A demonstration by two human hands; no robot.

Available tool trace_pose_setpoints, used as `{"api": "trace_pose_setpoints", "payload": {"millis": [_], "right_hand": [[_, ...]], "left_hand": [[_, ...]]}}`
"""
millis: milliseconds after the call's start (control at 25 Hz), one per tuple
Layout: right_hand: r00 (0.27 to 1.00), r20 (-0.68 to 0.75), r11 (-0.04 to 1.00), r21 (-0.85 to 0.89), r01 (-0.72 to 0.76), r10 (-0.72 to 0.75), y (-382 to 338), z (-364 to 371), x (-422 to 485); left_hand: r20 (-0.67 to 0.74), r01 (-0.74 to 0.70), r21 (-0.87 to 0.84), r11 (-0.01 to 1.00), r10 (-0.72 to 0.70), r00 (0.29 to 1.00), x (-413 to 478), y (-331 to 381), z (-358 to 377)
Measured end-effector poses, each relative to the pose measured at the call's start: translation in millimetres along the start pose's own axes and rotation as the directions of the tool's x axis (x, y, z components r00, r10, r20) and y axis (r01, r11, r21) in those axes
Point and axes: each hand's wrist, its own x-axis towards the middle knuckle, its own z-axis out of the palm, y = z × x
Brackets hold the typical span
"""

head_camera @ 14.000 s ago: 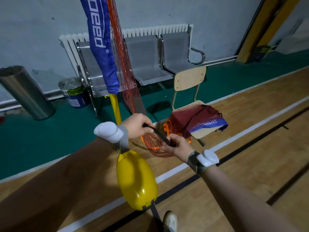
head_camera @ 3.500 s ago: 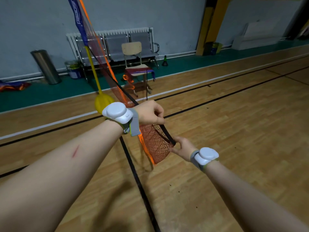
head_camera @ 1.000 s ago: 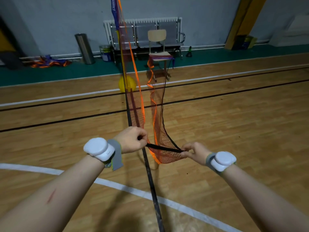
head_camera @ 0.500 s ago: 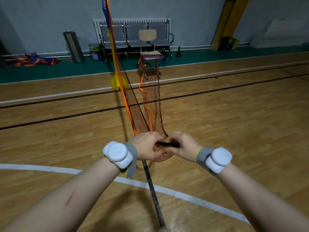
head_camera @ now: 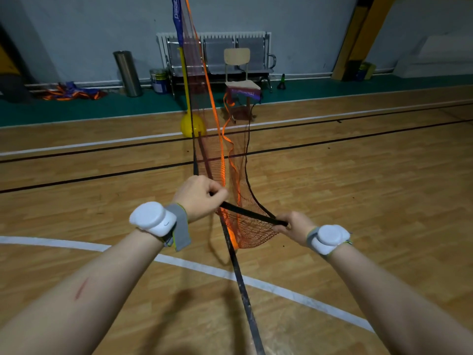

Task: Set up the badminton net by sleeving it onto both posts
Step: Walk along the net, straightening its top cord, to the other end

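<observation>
Orange mesh net (head_camera: 245, 226), yellow post (head_camera: 186, 93), blue sleeve (head_camera: 177, 16).

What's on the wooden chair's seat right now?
The rest of the net, bunched with its blue band showing, hangs over the front edge of the chair seat; orange tape and a black cord trail from it toward you. Anything beneath the bunch is hidden.

Bare floor (head_camera: 358, 188) lies open at left and right of the frame. Down the middle the slack net (head_camera: 230, 160) bars the way, from the post (head_camera: 185, 80) at upper centre to lower centre. A chair (head_camera: 236, 56) stands just right of the post.
</observation>
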Motion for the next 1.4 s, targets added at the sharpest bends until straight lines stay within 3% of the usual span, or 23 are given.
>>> {"api": "trace_pose_setpoints", "payload": {"millis": [240,440,640,720,800,1000,1160,1320,1400], "right_hand": [[0.986,-0.16,0.998,0.024,0.053,-0.049,-18.4,-19.3,-28.5],[0.97,-0.171,0.985,0.005,0.173,-0.17,-23.3,-34.0,-69.9],[0.989,-0.067,0.991,0.014,0.133,-0.132,0.3,-34.4,-100.1],[0.991,-0.078,0.992,0.058,0.115,-0.11,17.8,-36.1,-113.8],[0.993,-0.073,0.986,0.134,0.101,-0.092,30.5,-34.0,-119.1],[0.992,0.027,0.976,0.186,0.113,-0.12,58.1,-15.0,-120.4],[0.992,0.049,0.965,0.242,0.101,-0.116,77.9,-2.0,-124.7],[0.998,-0.03,0.972,0.226,0.069,-0.064,99.2,-13.2,-142.2],[0.996,-0.063,0.977,0.201,0.067,-0.055,106.7,-20.8,-157.8]], "left_hand": [[0.037,0.017,0.335,0.942,-0.031,0.999,-8.0,-7.6,32.0],[0.22,-0.141,0.556,0.819,0.018,0.975,-8.6,22.0,69.3],[0.393,-0.257,0.199,0.946,0.163,0.905,-28.2,82.0,89.5],[0.429,-0.32,0.26,0.911,0.188,0.883,-38.6,100.6,95.1],[0.408,-0.348,0.31,0.885,0.206,0.889,-47.7,107.5,96.1],[0.294,-0.244,0.088,0.966,0.209,0.933,-68.5,138.4,87.1],[0.18,-0.157,0.116,0.981,0.135,0.974,-82.2,150.5,74.5],[0.136,-0.053,0.341,0.938,0.006,0.991,-90.8,141.1,68.5],[0.136,0.01,0.351,0.936,-0.062,0.989,-95.6,133.1,71.9]]}}
